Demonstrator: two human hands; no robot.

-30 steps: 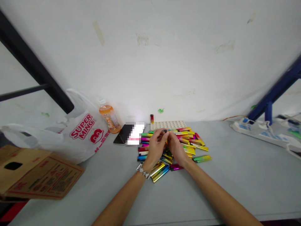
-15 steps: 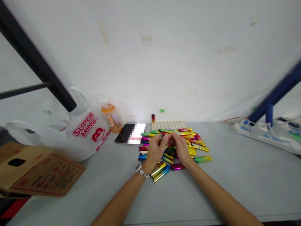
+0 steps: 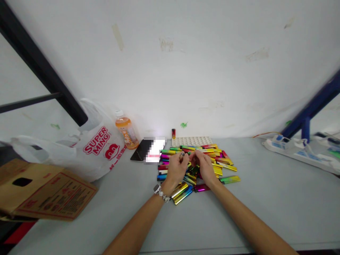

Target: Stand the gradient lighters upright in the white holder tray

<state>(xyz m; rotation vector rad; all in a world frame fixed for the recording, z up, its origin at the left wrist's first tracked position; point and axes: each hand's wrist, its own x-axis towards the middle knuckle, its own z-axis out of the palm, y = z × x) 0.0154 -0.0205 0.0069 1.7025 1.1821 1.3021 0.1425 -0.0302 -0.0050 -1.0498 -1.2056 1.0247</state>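
Shiny lighters in many colours (image 3: 181,196) lie in a spread pile on the grey table. Over the middle of the pile, my left hand (image 3: 177,167) has its fingers curled together, and what they hold is too small to name. Facing it, my right hand (image 3: 205,165) is also curled, its fingertips close to the left ones; its grip is hidden. Dark lighter tops show below and between the hands. Behind the pile lies a cream tray with rows of holes (image 3: 191,141). One red and yellow lighter (image 3: 173,134) stands upright at the tray's left end.
Left of the pile are a dark tablet or phone (image 3: 140,150), an orange drink bottle (image 3: 126,132), a white plastic bag (image 3: 90,161) and a cardboard box (image 3: 55,194). A white power strip (image 3: 300,153) lies at the right by a blue metal frame (image 3: 313,109).
The fingertips of both hands have shifted slightly and a small gap now shows between them. The view has moved a little; the lighters around the hands look the same.
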